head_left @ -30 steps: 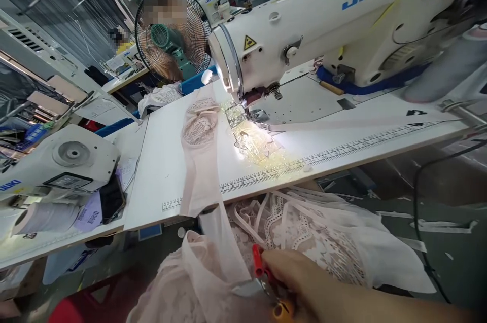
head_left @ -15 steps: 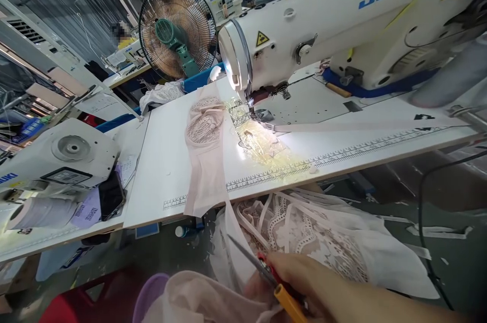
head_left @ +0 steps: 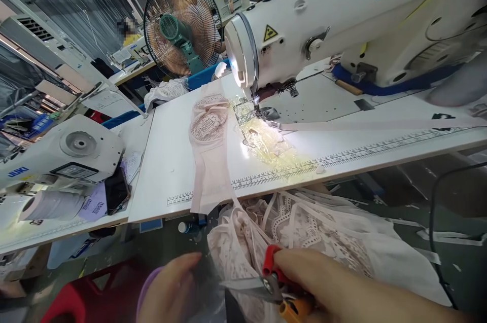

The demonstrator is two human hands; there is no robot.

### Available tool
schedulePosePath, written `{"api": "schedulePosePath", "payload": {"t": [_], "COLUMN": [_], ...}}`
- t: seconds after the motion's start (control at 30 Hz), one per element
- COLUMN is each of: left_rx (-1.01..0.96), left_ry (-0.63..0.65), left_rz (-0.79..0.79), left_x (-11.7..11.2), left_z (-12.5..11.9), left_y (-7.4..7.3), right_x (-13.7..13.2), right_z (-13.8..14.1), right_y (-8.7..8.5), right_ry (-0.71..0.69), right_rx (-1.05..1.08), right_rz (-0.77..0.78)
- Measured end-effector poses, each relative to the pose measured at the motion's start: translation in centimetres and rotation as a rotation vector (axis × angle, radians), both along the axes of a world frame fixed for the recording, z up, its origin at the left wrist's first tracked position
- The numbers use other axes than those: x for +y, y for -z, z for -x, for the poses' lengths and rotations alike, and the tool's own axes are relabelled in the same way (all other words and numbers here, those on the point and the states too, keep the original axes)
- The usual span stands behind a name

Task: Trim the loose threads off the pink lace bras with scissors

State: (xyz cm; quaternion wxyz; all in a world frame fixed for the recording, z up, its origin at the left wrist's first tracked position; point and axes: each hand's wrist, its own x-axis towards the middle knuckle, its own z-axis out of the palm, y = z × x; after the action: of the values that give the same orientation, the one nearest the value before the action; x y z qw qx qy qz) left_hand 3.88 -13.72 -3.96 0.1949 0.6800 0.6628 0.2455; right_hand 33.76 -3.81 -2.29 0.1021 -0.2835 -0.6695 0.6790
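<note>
Right hand (head_left: 319, 282) gripping red-and-orange scissors (head_left: 272, 286), low in front, against the pink lace heap (head_left: 327, 237) below the table edge. Left hand (head_left: 171, 287) blurred, fingers loose, holding nothing. White table (head_left: 167, 160): pink strip (head_left: 209, 160) draped over its front edge, lit sewing machine (head_left: 342, 19) behind. Fan (head_left: 182, 24) beyond.

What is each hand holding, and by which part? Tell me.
The right hand grips scissors by their red and orange handles; the left hand is open, holding nothing.
</note>
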Motion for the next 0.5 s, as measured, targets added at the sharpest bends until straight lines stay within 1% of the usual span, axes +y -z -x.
{"api": "schedulePosePath", "payload": {"t": [0.03, 0.1, 0.13, 0.17, 0.2, 0.23, 0.3, 0.33, 0.37, 0.43, 0.5], "left_rx": [0.016, 0.064, 0.100, 0.143, 0.171, 0.186, 0.148, 0.126, 0.106, 0.100, 0.082], "left_ry": [0.129, 0.452, 0.567, 0.597, 0.580, 0.636, 0.689, 0.694, 0.674, 0.604, 0.532], "left_rz": [-0.109, -0.361, -0.480, -0.526, -0.536, -0.522, -0.463, -0.416, -0.365, -0.235, -0.134], "left_x": [0.8, 2.6, 3.4, 4.2, 4.9, 5.4, 5.7, 5.6, 5.4, 4.7, 4.2], "left_z": [-0.5, -2.2, -3.3, -4.4, -5.5, -6.5, -7.8, -8.0, -8.0, -7.5, -6.5], "left_y": [0.1, 0.5, 0.7, 0.8, 0.9, 0.8, 0.1, -0.4, -1.1, -2.3, -3.0], "right_x": [-0.1, -0.4, -0.5, -0.5, -0.4, -0.3, 0.1, 0.4, 0.7, 1.7, 2.7], "right_z": [0.3, 0.8, 0.9, 0.9, 0.7, 0.4, -0.5, -1.0, -1.6, -2.6, -3.3], "right_y": [0.2, 0.6, 0.7, 0.7, 0.7, 0.6, 0.5, 0.5, 0.5, 0.7, 1.0], "right_ry": [0.001, -0.025, -0.042, -0.057, -0.073, -0.076, -0.085, -0.106, -0.120, -0.158, -0.197], "right_rx": [0.014, 0.045, 0.052, 0.048, 0.026, -0.009, -0.088, -0.121, -0.155, -0.228, -0.294], "right_rz": [-0.026, -0.103, -0.143, -0.162, -0.166, -0.168, -0.180, -0.199, -0.234, -0.294, -0.323]}}
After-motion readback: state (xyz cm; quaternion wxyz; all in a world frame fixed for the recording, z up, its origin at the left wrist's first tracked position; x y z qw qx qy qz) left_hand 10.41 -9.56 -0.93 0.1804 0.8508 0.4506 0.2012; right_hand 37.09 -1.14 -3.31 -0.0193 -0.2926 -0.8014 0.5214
